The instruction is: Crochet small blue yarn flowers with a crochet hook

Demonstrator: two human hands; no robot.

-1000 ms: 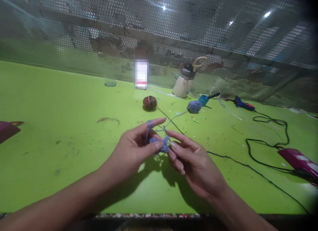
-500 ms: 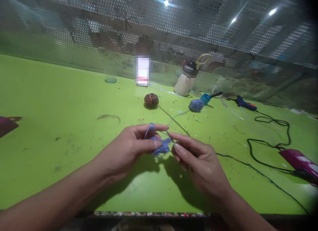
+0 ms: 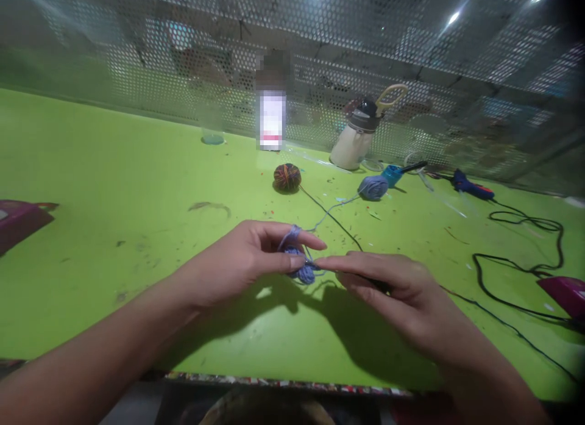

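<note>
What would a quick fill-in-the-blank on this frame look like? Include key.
Blue-purple yarn wraps the ____ finger of the left hand.
In the picture, the multicoloured ball lies to the ____ of the blue-purple ball.
The tabletop is ____ in colour.
Missing words: index; left; green.

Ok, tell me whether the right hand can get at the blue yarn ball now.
Probably yes: only small scraps seem to lie between the right hand and the blue yarn ball, though it holds a slim tool.
</note>
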